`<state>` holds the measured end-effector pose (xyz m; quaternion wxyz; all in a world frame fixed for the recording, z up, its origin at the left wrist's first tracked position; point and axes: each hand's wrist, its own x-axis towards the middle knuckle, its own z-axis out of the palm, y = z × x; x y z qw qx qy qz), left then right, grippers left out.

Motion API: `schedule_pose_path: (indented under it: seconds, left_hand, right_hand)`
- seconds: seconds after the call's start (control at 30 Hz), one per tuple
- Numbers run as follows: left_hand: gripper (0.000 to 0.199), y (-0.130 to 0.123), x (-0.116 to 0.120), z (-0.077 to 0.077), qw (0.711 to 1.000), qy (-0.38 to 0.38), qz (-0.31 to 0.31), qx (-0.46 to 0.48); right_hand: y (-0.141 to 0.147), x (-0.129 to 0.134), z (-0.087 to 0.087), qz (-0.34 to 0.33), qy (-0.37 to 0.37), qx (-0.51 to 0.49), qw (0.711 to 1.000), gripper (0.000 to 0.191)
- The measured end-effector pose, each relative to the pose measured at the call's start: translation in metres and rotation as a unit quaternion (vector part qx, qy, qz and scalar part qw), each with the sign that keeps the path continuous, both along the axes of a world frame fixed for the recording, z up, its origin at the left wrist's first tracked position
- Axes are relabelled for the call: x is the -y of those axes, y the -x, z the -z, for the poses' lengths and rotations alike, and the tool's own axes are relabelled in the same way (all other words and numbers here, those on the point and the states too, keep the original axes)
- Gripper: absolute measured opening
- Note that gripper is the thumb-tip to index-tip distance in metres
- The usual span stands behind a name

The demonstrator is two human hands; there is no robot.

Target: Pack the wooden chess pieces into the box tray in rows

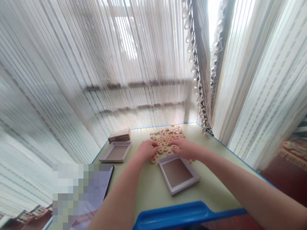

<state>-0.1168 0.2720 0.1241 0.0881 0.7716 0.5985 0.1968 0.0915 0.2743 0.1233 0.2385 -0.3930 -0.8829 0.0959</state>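
Round wooden xiangqi pieces (165, 149) with dark and red markings lie spread over the far half of the pale table. My left hand (146, 150) is at the near left side of the pieces, its fingers bent and its thumb apart from them. Opposite it, my right hand (181, 147) reaches over the right side of the pieces with fingers stretched out. Both hands' fingertips are at the pieces; the palms hide some of them. Just below the right hand sits a shallow white open box (178, 172) with a brown inside.
Another shallow open box (115, 152) lies to the left, with a stack of flat boxes (119, 134) behind it. A tablet-like device (102, 185) rests at the near left. The table has a raised blue front edge (175, 212). Striped curtains (144, 64) hang behind.
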Motion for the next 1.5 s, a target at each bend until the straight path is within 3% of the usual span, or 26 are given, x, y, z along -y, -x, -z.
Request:
schedule_pose_path:
  seconds: [0.13, 0.27, 0.33, 0.57, 0.7, 0.9, 1.1, 1.23, 1.33, 1.5]
  left_hand:
    - [0.036, -0.004, -0.005, 0.002, 0.994, -0.102, 0.018, 0.019]
    - [0.036, -0.011, -0.009, 0.008, 0.997, -0.028, 0.074, -0.006]
    - [0.034, -0.013, -0.01, 0.011, 0.996, -0.017, 0.079, -0.027]
    - [0.037, -0.009, -0.01, 0.009, 0.995, -0.054, 0.051, -0.06]
    - [0.036, -0.01, -0.009, 0.008, 0.997, -0.058, 0.034, -0.047]
    - [0.038, -0.019, -0.004, 0.01, 0.991, -0.051, 0.109, -0.066]
    - [0.039, -0.016, -0.002, 0.005, 0.993, -0.069, 0.063, -0.068]
    - [0.036, -0.013, -0.005, 0.007, 0.993, -0.056, 0.072, -0.077]
    - [0.035, -0.013, -0.006, 0.009, 0.995, -0.024, 0.059, -0.08]
    - [0.029, -0.014, -0.002, 0.008, 0.995, -0.051, 0.051, -0.071]
  right_hand:
    - [0.01, -0.006, 0.003, 0.012, -0.01, 0.027, 1.0, 0.038]
    - [0.006, -0.003, 0.007, -0.075, 0.012, 0.045, 0.996, 0.034]
    - [0.002, 0.0, 0.007, -0.082, 0.003, 0.042, 0.996, 0.036]
    - [-0.003, -0.004, 0.012, -0.024, -0.036, 0.018, 0.999, 0.034]
    - [-0.005, -0.008, 0.015, -0.022, -0.028, 0.014, 0.999, 0.03]
    - [-0.007, -0.011, 0.016, -0.013, -0.045, 0.028, 0.999, 0.029]
    - [-0.01, -0.015, 0.01, 0.036, -0.026, -0.001, 0.999, 0.031]
    - [-0.017, -0.022, 0.012, 0.097, -0.038, 0.004, 0.995, 0.029]
    - [-0.017, -0.023, 0.014, 0.106, -0.056, -0.006, 0.993, 0.025]
    - [-0.009, -0.016, 0.013, 0.126, -0.088, -0.034, 0.987, 0.026]
